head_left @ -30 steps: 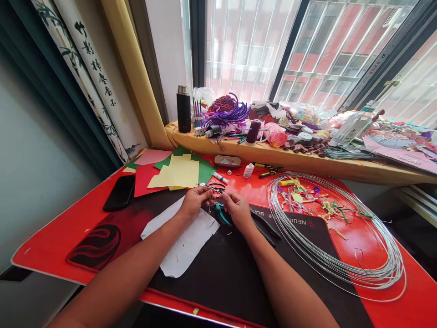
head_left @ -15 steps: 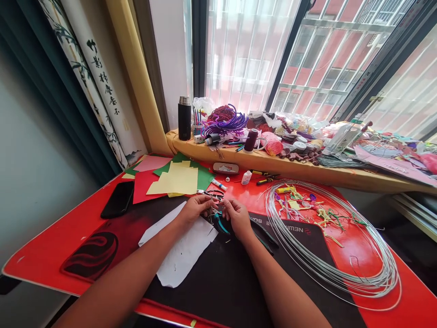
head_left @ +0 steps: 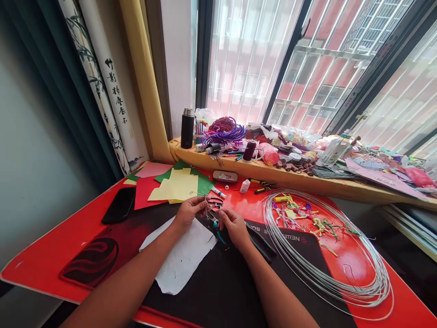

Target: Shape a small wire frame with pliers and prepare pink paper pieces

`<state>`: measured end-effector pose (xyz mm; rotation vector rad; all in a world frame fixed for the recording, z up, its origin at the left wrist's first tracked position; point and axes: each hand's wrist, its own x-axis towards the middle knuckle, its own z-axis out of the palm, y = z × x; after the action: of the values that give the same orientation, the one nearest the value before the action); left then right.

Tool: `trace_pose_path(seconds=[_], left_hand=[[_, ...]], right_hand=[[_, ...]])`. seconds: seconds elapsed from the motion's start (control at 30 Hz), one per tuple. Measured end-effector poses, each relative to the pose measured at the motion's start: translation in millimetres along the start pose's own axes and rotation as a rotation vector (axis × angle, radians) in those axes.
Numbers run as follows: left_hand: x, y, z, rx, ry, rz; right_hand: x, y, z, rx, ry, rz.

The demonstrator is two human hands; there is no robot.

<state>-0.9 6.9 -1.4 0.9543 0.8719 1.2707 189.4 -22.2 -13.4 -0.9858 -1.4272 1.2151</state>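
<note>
Pinched between the thumb and fingers of my left hand (head_left: pixel 190 213) is a thin bent wire (head_left: pixel 194 193), with its curled end poking out to the upper left. My right hand (head_left: pixel 235 226) is closed in a pinch a short way to the right, seemingly on the other end of the wire; its fingertips partly hide it. Beneath and between the hands lie pliers with teal handles (head_left: pixel 219 232). Scissors with black handles (head_left: pixel 215 201) are just beyond the fingers. A crumpled white paper sheet (head_left: pixel 180 259) lies under my left forearm, on the dark desk mat (head_left: pixel 225 282).
Dark-handled pliers (head_left: pixel 261 243) rest beside my right wrist. A large wire coil (head_left: pixel 368 291) surrounds colourful scraps (head_left: pixel 321 223) on the right. Coloured paper (head_left: pixel 177 184) and a black phone (head_left: pixel 119 206) are at left. A glue bottle (head_left: pixel 245 186) stands before the crowded windowsill (head_left: pixel 211 159).
My hands have moved slightly apart, the left one shifting left, so the curled wire shows more clearly. The camera view has tilted up a little.
</note>
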Motion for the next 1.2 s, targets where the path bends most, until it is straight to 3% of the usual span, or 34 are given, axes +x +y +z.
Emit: trace_pose_path(seconds=[0.2, 0.6, 1.2], left_hand=[[0, -5, 6.6, -0.062, -0.014, -0.038], [3, -17, 10.6, -0.030, -0.043, -0.040], [-4, -15, 13.0, 0.004, -0.167, -0.084]], right_hand=[[-5, -1, 9, -0.158, -0.052, -0.039], [-3, -2, 20, -0.186, 0.017, -0.035], [-5, -4, 13, -0.192, 0.048, -0.051]])
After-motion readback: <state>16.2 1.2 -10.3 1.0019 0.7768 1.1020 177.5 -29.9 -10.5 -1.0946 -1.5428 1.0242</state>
